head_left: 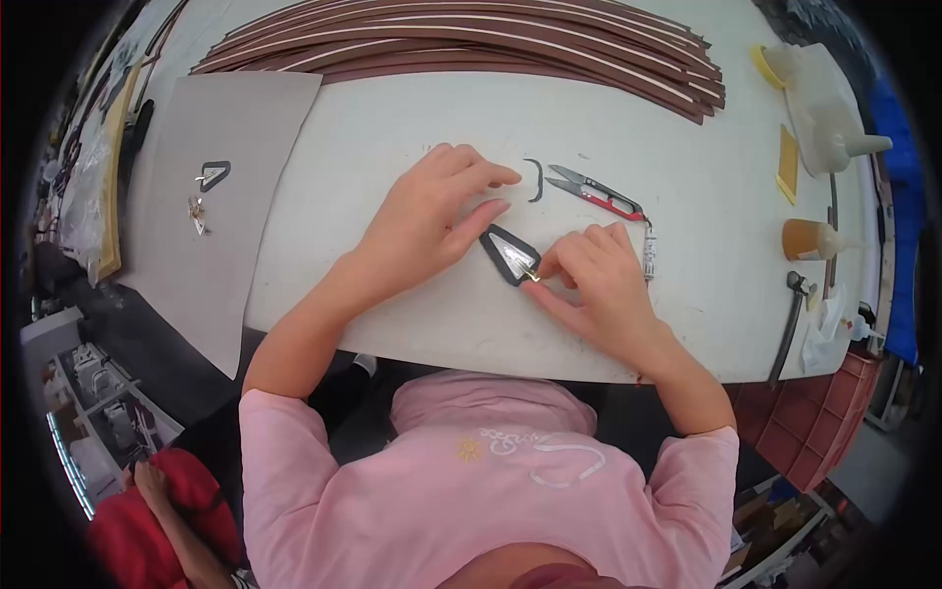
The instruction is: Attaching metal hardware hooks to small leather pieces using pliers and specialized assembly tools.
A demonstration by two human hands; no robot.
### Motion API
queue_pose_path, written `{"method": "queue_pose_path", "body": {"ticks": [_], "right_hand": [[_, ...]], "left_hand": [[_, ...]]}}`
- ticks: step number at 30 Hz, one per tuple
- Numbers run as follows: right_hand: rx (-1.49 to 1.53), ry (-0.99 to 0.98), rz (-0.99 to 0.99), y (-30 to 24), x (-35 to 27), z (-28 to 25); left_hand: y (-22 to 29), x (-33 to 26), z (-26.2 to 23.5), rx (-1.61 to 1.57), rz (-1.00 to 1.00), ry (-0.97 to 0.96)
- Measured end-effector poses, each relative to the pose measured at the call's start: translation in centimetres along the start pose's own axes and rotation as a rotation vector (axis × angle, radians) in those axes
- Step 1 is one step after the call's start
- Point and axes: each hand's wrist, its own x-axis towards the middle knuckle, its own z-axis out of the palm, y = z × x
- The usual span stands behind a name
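Observation:
A dark, rounded triangular piece with a silver triangular plate [512, 255] in it lies on the white table between my hands. My right hand [601, 290] pinches a small gold-coloured metal part [532, 276] at its lower corner, thumb and fingertips together. Just above the piece's upper left corner is my left hand [427, 211], its thumb and forefinger apart with nothing between them. Beyond the hands rest thread snips with red and black handles [597, 191], blades pointing left. Beside the blade tips is a thin, curved dark strip [537, 181].
Long brown strips [471, 49] lie along the far edge. On a grey sheet [265, 128] at left are another dark triangular piece [215, 176] and small metal parts [198, 215]. Bottles [807, 240], a hammer [788, 329] and a red crate [810, 422] are at right. Another person's arm [177, 525] shows lower left.

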Motion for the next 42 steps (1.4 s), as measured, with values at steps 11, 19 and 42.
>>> {"method": "queue_pose_path", "body": {"ticks": [11, 19, 42], "right_hand": [[-0.024, 0.314, -0.072, 1.8, 0.5, -1.0], [-0.006, 0.258, -0.043, 2.2, 0.4, -0.9], [0.156, 0.172, 0.180, 2.1, 1.0, -1.0]], "left_hand": [[-0.4, 0.9, 0.9, -0.957, -0.392, -0.045], [-0.4, 1.1, 1.3, -1.073, -0.530, -0.181], [1.1, 1.0, 2.2, -1.140, -0.450, -0.152]]}}
